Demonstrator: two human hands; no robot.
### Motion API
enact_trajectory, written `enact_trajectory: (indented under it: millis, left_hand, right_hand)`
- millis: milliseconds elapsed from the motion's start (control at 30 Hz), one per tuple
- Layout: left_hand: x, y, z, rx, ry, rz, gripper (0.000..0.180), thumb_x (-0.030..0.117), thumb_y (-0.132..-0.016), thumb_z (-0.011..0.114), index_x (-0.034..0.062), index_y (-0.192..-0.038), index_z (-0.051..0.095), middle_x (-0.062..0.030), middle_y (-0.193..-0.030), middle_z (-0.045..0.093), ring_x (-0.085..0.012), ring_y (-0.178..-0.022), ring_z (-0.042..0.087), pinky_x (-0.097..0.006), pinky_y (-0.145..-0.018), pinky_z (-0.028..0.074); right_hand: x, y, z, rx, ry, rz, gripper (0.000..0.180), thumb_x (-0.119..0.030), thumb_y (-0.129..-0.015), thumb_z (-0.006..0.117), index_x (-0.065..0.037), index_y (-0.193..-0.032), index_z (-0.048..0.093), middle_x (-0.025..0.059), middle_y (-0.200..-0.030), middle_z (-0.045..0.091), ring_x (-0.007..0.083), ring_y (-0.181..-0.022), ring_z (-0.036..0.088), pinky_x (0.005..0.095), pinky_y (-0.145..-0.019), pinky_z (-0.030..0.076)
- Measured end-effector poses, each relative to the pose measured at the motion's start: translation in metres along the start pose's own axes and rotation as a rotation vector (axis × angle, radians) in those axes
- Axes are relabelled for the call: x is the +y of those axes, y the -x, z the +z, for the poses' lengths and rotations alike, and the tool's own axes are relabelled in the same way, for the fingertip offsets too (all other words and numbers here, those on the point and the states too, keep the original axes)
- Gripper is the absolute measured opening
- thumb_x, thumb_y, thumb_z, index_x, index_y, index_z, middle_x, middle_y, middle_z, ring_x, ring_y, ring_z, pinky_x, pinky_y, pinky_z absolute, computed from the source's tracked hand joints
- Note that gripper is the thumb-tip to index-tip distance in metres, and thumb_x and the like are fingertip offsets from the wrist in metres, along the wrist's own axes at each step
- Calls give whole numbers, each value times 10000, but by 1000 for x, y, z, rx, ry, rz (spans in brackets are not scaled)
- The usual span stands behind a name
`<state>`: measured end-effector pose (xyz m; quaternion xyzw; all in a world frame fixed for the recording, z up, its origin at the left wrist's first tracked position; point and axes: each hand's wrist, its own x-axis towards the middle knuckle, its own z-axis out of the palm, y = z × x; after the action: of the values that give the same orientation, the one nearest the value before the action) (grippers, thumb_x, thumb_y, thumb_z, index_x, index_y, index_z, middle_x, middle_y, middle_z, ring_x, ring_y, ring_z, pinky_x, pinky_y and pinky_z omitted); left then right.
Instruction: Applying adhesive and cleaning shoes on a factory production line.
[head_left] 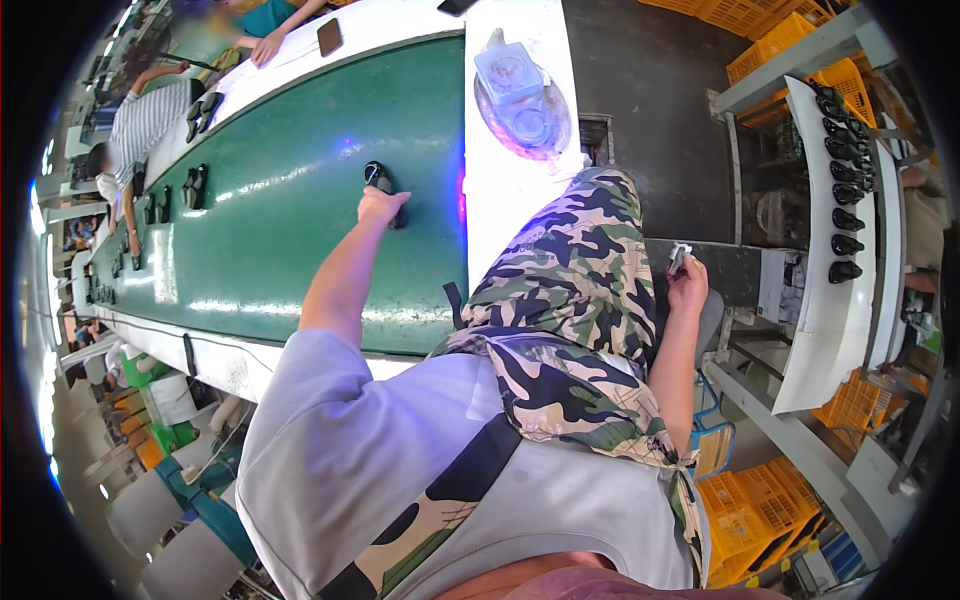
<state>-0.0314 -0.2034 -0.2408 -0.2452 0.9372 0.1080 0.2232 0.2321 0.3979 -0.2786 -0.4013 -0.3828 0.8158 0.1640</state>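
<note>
My left hand (380,204) reaches out over the green belt (300,240), closed around a small black shoe (376,174). The shoe's far end shows beyond my fingers, and its near end comes out beside my wrist. Off to the right, beside my camouflage-covered leg, my right hand (688,282) is closed on a small whitish object (680,256). Its kind is too small to make out. More black shoes (196,186) stand in pairs on the belt, farther to the left.
A white ledge (515,190) beside the belt holds a clear plastic container (508,74) on an oval tray. A phone (329,37) lies on the far ledge, near another person's hand (268,48). Shoes line a rack (815,330) at right; yellow crates (755,510) stand below.
</note>
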Motion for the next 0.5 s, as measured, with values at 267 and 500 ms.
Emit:
enact_trajectory:
  millis: [267,500]
  left_hand:
    - [-6,-43,-10,-373,202,-111,466,317,-761,828,10,-1063,650,-121,-963,715,-231,-726,723,-403,-577,613]
    - [11,-10,-24,-747,1424,116,441,123,-808,742,23,-1206,582,-106,-1085,690,-285,-1047,674,-493,-981,524]
  right_hand:
    - [-40,0,33,83,110,-59,199,-100,-866,743,-89,-986,585,54,-862,650,196,-726,637,360,-599,505]
    - [-56,-14,116,50,380,-190,189,-109,-838,777,-73,-947,627,13,-839,640,128,-700,612,281,-578,477]
